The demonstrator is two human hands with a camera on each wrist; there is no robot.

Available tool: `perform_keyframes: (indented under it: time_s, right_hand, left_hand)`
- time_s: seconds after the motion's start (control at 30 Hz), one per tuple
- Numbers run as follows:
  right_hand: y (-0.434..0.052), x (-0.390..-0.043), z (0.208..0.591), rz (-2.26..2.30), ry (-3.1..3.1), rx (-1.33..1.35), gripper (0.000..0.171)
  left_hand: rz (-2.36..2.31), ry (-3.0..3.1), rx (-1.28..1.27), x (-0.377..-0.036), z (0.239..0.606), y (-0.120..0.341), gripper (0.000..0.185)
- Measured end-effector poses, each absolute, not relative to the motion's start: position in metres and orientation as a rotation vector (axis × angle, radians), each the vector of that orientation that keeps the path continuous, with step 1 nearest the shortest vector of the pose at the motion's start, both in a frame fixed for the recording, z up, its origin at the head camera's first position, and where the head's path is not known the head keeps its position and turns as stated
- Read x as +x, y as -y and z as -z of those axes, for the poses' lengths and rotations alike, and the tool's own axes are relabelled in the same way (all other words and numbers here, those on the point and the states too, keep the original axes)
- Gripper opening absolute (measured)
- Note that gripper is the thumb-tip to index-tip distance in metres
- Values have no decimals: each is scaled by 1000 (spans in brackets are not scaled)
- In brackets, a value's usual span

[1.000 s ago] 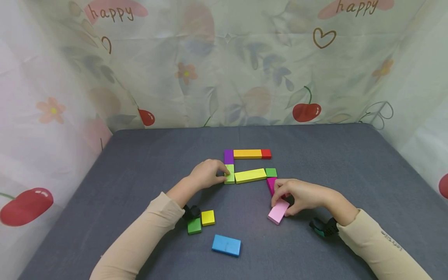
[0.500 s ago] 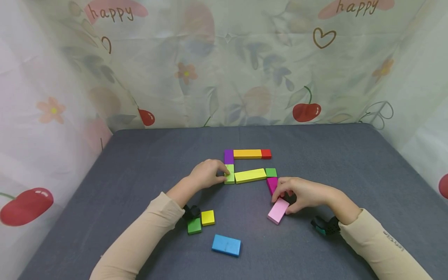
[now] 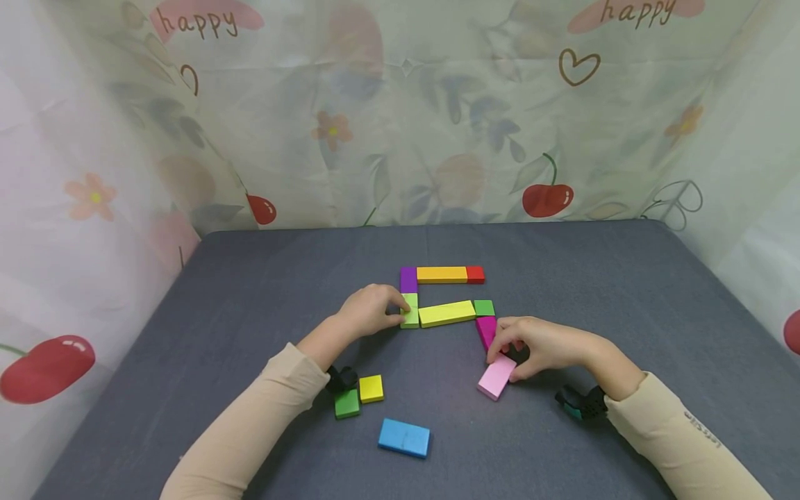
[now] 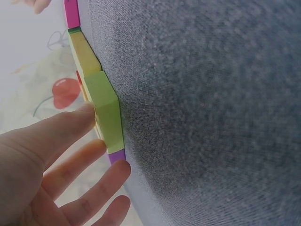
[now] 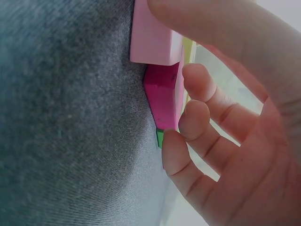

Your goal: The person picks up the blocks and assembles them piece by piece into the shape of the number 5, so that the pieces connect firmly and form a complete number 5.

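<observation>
your right hand pinches the light pink block just below the magenta block on the tabletop; push it unevenly and you could knock the magenta one askew. your left hand, fingers relaxed, touches the lime green block, and a slip there may shift the row

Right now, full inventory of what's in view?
purple block: 1, top left of the row
orange bar: 1, right of purple
red block: 1, right end
lime block: 1, under purple
yellow bar: 1, middle row
green block: 1, right of yellow bar
magenta block: 1, below green
pink block: 1, tilted
loose blocks: green, yellow, blue, near edge
grey table: 1
left hand: touches lime block
right hand: fingers pinch pink block
</observation>
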State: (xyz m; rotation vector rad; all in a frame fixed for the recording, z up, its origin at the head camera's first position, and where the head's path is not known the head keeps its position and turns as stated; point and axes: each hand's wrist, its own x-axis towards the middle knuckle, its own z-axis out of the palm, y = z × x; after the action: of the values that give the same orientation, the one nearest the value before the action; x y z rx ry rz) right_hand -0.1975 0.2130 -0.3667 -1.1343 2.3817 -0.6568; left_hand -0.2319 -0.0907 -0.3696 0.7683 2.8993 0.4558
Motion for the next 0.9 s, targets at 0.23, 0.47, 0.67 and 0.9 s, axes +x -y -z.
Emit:
perform_keyframes:
  time_s: [0.23,0.47,0.67,0.9]
  right_hand:
    - [-214,-198,367,659,-2382,-1137,29]
    - [-216,-198,367,687,-2382,-1121,30]
    - [-219,-199,363,724,-2389,-1146,31]
    - [-220,-200,367,729,-2366,-1155,29]
  left_hand:
    - [-450,-2894,771,-231,368,91,21]
    - [-446,-2891,761,-231,368,90,21]
    - [-425,-2887,760,-231,367,90,22]
    - [-426,-2885,754,-231,367,90,22]
